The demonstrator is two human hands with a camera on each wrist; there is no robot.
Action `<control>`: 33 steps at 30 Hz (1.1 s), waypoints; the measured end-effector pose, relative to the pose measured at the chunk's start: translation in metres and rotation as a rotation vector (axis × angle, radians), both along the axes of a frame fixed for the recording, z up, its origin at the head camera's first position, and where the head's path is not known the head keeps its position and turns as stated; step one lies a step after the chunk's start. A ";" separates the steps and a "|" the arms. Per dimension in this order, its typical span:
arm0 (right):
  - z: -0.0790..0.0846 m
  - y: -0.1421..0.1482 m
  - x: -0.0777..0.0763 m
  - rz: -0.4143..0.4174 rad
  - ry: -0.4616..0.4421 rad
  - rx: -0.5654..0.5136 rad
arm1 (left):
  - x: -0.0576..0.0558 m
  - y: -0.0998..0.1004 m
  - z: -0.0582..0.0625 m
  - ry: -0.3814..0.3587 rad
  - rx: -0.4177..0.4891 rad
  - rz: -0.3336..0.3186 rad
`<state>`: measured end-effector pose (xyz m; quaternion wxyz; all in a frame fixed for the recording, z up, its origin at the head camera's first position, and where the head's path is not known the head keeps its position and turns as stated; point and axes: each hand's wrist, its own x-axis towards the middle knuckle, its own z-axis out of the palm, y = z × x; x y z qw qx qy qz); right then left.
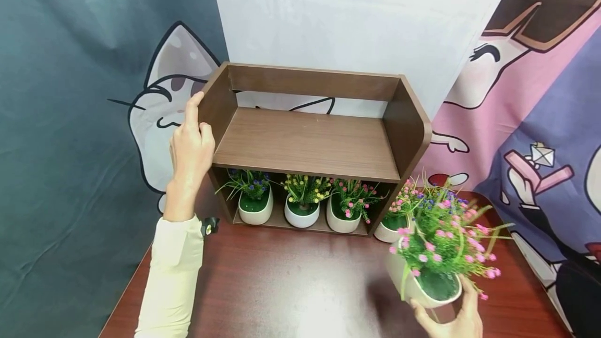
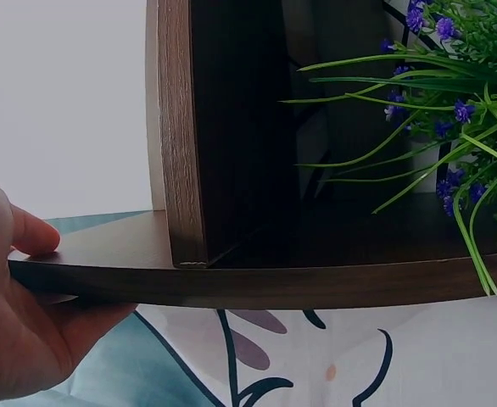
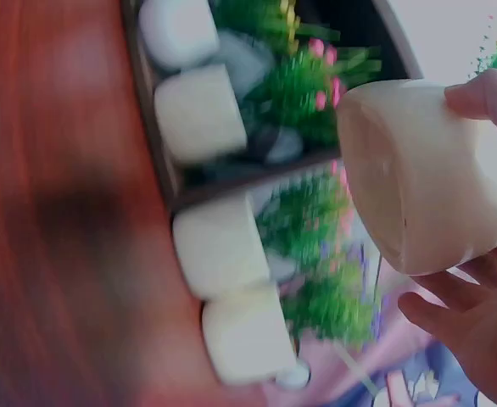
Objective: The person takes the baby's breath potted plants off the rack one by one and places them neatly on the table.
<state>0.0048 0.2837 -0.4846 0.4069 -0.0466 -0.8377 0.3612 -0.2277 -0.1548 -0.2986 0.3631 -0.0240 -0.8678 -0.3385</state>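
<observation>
My left hand (image 1: 192, 142) grips the left side panel of a brown wooden shelf (image 1: 305, 142), with thumb and fingers on opposite faces of the board in the left wrist view. My right hand (image 1: 453, 322) holds a potted plant with pink flowers (image 1: 439, 286) above the table, in front of the shelf's right side. Its white pot (image 3: 435, 178) is between thumb and fingers in the right wrist view. Three potted plants stand in the lower compartment: one with blue-purple flowers (image 1: 255, 207), one yellow-flowered (image 1: 302, 213) and one pink-flowered (image 1: 345, 218).
Beside the shelf on the right stands another pink-flowered pot (image 1: 392, 228). A purple-flowered plant (image 1: 439, 200) is partly hidden behind the held one. The shelf rests on a glossy reddish-brown table (image 1: 281, 275). Printed cartoon cloth (image 1: 117, 119) hangs behind.
</observation>
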 end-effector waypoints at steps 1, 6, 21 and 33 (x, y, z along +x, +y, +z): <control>0.007 0.000 0.005 -0.125 -0.019 -0.057 | 0.000 0.000 0.000 0.001 0.001 0.000; 0.014 0.011 0.011 -0.241 -0.044 -0.180 | -0.001 0.000 0.000 0.004 0.004 0.002; -0.033 0.090 -0.020 -0.503 -0.303 -0.314 | -0.001 0.001 -0.001 -0.003 0.000 0.011; -0.053 0.127 -0.067 -0.363 -0.340 -0.250 | -0.001 0.002 -0.002 0.023 -0.003 0.022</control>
